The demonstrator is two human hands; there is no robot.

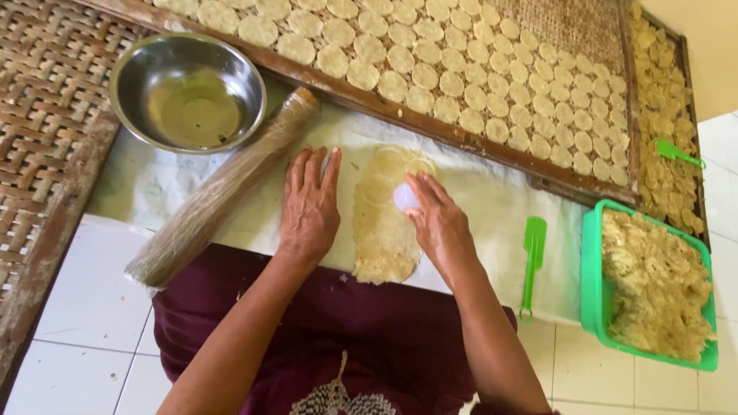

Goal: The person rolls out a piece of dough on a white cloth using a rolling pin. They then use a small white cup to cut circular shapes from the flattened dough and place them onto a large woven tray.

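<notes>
This is looking like a home food-making spot on a white tiled floor [84, 307], where woven bamboo trays [46, 84] are lying at the left and far side, rows of cut dough rounds [461, 69] are drying, and a green tub of scraps [653, 284] is sitting at right.

My right fingers [419, 192] cover most of the small white cutter [403, 198], so its rim stays hidden. The drying rack [430, 127] of dough rounds runs off the top edge. My forearms leave the bottom edge, and the woven mat [42, 115] is cut off at left.
</notes>
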